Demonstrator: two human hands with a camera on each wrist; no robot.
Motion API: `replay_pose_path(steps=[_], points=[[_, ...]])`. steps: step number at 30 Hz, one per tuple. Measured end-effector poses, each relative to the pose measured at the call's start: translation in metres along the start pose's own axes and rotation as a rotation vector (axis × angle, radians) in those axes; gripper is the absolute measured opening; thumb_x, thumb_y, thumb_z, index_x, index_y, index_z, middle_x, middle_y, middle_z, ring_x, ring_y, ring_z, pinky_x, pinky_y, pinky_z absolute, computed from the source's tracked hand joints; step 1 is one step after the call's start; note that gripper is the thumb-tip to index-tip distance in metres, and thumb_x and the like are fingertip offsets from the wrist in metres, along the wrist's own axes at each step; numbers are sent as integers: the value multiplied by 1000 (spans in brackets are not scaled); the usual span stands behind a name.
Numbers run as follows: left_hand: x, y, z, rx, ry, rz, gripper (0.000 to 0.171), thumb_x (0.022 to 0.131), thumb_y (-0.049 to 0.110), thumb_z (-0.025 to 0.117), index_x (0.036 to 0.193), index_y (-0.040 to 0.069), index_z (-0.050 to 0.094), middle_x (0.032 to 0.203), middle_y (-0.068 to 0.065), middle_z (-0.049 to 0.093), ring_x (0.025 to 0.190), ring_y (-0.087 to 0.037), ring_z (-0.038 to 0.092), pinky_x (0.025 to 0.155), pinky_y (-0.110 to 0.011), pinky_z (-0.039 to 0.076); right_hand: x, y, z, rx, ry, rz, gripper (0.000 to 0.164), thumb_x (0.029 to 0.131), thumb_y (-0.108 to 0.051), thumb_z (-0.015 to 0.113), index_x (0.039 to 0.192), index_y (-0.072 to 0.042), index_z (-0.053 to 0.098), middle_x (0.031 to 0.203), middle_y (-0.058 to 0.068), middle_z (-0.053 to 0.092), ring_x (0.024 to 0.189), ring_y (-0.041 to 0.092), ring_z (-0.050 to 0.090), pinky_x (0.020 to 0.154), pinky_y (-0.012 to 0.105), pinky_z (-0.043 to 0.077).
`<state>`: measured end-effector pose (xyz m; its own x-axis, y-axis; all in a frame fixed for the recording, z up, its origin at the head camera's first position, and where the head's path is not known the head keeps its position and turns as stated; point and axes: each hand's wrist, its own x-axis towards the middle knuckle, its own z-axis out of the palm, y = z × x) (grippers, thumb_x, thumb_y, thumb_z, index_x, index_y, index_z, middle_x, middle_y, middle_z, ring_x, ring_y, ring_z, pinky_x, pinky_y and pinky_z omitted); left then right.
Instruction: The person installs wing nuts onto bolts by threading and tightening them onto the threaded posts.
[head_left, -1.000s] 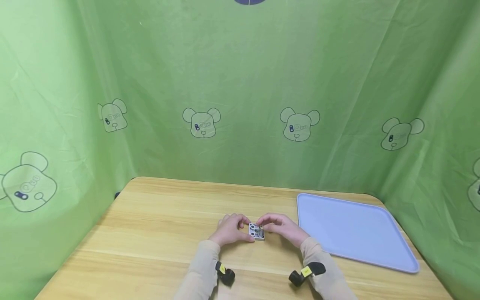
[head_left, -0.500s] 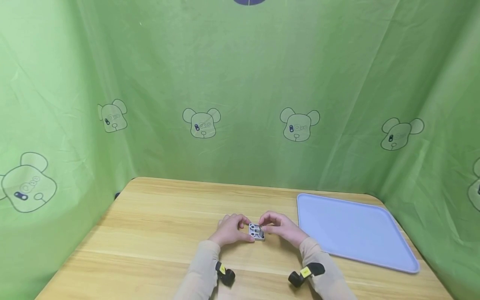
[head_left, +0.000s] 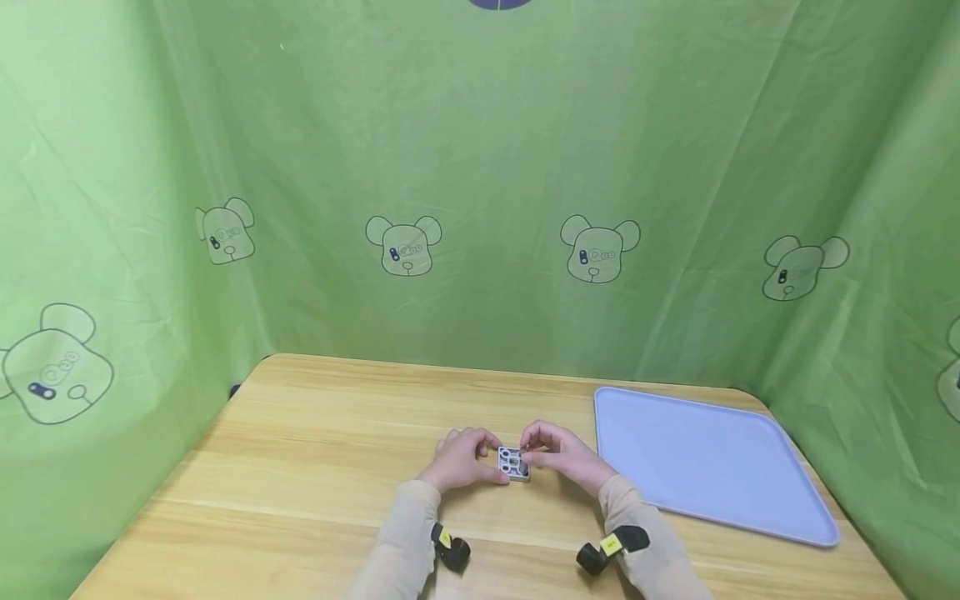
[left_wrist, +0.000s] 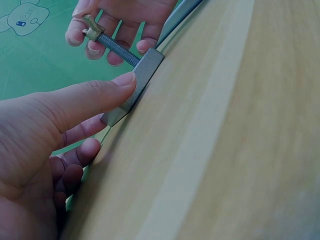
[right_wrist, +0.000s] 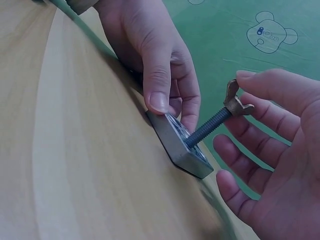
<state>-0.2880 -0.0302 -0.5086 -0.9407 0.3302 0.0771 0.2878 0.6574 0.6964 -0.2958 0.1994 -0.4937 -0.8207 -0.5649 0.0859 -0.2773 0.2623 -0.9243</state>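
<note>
A small square metal block (head_left: 513, 464) with round recesses in its face sits on the wooden table. My left hand (head_left: 459, 462) grips its left side, thumb at the near edge and a finger at the far one. From the block's face rises a threaded rod (right_wrist: 207, 129), tilted in both wrist views, with a brass-coloured wing nut (right_wrist: 235, 105) at its free end. Thumb and forefinger of my right hand (head_left: 567, 461) pinch the wing nut, its other fingers loosely bent below. The head view hides most of the nut behind that hand.
A pale blue tray (head_left: 712, 462) lies on the right of the table (head_left: 337, 433), close to my right forearm. Green curtain (head_left: 480, 167) with bear-head drawings closes off the back and both sides. Each sleeve carries a strapped black wrist camera.
The fingertips of my right hand have turned and shifted slightly up and to the right over the block. My left hand and the block have stayed in place.
</note>
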Motion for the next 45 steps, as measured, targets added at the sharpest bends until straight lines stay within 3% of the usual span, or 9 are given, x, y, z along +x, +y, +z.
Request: replay_pose_path(steps=[10, 15, 25, 36, 41, 45], points=[[0, 2, -2, -3, -4, -4, 52, 62, 44, 87, 106, 23, 67, 86, 6, 56, 80, -11, 41, 80, -31, 29, 2, -1, 2, 0, 44, 17, 26, 89, -15, 67, 102, 4, 56, 99, 3, 60, 96, 12, 58, 83, 27, 48], [0, 2, -2, 0, -3, -3, 52, 63, 44, 87, 106, 23, 67, 86, 4, 57, 80, -11, 41, 80, -31, 29, 3, -2, 4, 2, 78, 41, 27, 88, -18, 69, 97, 2, 55, 94, 0, 60, 93, 12, 58, 84, 28, 46], [0, 1, -1, 3, -4, 0, 52, 63, 44, 87, 106, 23, 67, 86, 4, 57, 79, -11, 41, 79, -31, 29, 4, -3, 8, -40, 130, 69, 24, 89, -19, 68, 88, -1, 52, 90, 0, 59, 93, 16, 56, 89, 36, 37], [0, 0, 0, 8, -3, 0, 52, 63, 44, 87, 106, 24, 67, 86, 6, 56, 79, -11, 41, 79, -31, 29, 2, -2, 8, -2, 117, 76, 25, 97, -23, 57, 91, 1, 57, 88, -3, 60, 82, 11, 55, 77, 29, 46], [0, 1, -1, 8, -2, -1, 52, 63, 43, 87, 106, 23, 67, 86, 6, 56, 79, -10, 41, 80, -31, 30, 1, -6, 7, -6, 143, 109, 28, 98, -25, 55, 89, 1, 58, 85, 0, 58, 80, 14, 55, 77, 32, 46], [-1, 2, -1, 3, -5, -2, 53, 63, 43, 87, 107, 23, 67, 86, 6, 57, 79, -11, 41, 80, -31, 29, 1, -5, 5, 13, 143, 97, 29, 99, -23, 53, 101, 4, 60, 96, 11, 63, 84, 12, 58, 78, 32, 50]])
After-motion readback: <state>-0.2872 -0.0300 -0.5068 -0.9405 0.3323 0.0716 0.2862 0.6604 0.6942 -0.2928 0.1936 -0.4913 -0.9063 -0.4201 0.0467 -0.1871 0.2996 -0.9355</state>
